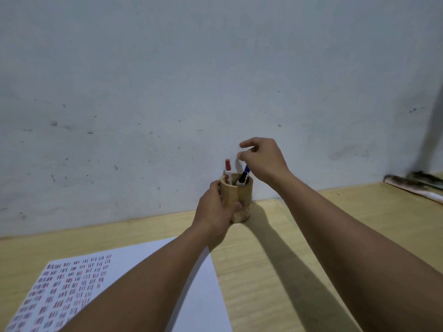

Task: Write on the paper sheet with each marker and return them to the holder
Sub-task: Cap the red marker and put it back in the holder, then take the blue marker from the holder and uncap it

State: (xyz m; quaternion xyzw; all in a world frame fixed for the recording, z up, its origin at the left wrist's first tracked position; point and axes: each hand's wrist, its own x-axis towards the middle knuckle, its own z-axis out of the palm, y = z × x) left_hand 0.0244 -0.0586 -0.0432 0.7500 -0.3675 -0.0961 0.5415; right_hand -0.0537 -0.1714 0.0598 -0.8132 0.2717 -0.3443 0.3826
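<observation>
Risk: the right hand, fingers loosely curled and gripping nothing, hovers just above the blue marker at frame centre; a careless grab would likely tip the holder. The left hand wraps the holder's side, steadying it. Contents: the upright red marker and the leaning blue marker. The paper sheet lies at lower left, bearing rows of marks.

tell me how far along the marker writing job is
Done: the paper sheet carries rows of red and bluish marks, and the red marker and blue marker both stand in the wooden holder. In hand: the left hand grips the holder; the right hand hovers above the blue marker, fingers loose. Left: unclear, possibly nothing.
</observation>
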